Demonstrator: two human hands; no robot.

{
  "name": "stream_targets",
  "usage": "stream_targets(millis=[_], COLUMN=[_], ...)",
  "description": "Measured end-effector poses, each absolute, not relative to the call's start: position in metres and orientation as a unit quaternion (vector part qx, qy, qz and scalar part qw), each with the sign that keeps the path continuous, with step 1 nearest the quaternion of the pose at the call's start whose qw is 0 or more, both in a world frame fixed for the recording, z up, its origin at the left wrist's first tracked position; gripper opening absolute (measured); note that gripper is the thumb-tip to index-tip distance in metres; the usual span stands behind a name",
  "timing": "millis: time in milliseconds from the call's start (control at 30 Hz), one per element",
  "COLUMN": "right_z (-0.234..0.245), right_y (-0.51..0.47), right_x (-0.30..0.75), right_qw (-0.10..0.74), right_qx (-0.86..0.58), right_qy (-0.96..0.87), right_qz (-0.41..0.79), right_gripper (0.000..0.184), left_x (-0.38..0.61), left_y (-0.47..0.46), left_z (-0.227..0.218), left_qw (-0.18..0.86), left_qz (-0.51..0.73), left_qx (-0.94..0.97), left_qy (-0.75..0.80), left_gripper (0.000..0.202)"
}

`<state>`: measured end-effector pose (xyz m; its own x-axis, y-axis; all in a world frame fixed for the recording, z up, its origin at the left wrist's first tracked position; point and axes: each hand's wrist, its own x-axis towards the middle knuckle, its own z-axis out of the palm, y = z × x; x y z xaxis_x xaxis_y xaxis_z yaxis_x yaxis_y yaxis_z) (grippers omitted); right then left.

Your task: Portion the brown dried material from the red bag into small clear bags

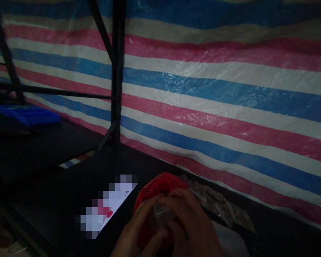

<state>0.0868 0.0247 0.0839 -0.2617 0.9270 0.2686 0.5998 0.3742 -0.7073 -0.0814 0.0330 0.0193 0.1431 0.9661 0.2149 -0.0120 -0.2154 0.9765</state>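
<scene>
- Far left, a blue tray (29,115) sat on a dark tabletop (77,134).
- Next, a bright, pixelated rectangle (109,205), too blurred to identify.
- Left hand (140,223): fingers curled around one side of some clear plastic thing (162,214), held just in front of an open red bag (163,180).
- Right hand (194,223): fingers bent around the other side of it.
- Beyond that, kinda dim, filled clear packets (216,201) lay near a striped sheet (230,125).

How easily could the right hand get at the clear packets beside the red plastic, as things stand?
Probably yes: the clear packets lie close to the right hand, with nothing visible blocking the way. However, it and the left hand hold a clear plastic item, so the right may need freeing first.
</scene>
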Motion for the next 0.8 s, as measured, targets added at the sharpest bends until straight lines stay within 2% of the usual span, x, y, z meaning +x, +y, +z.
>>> stream_targets(millis=[133,400,600,800], right_z=[0.082,0.087,0.082,0.075], right_y=[0.023,0.023,0.024,0.027], right_x=[0.088,0.086,0.072,0.066], right_qw=[0.324,0.363,0.416,0.423], right_qx=[-0.524,-0.533,-0.53,-0.531], right_qy=[-0.751,-0.713,-0.648,-0.622], right_qz=[0.239,0.276,0.355,0.39], right_gripper=[0.067,0.052,0.048,0.049], left_x=[-0.085,-0.088,-0.076,-0.084], left_y=[0.037,0.036,0.032,0.029], left_z=[0.02,0.017,0.006,0.02], left_qw=[0.42,0.466,0.473,0.523], left_qz=[0.509,0.504,0.533,0.515], left_qx=[0.601,0.595,0.56,0.543], left_qy=[0.451,0.419,0.422,0.409], left_gripper=[0.044,0.046,0.053,0.057])
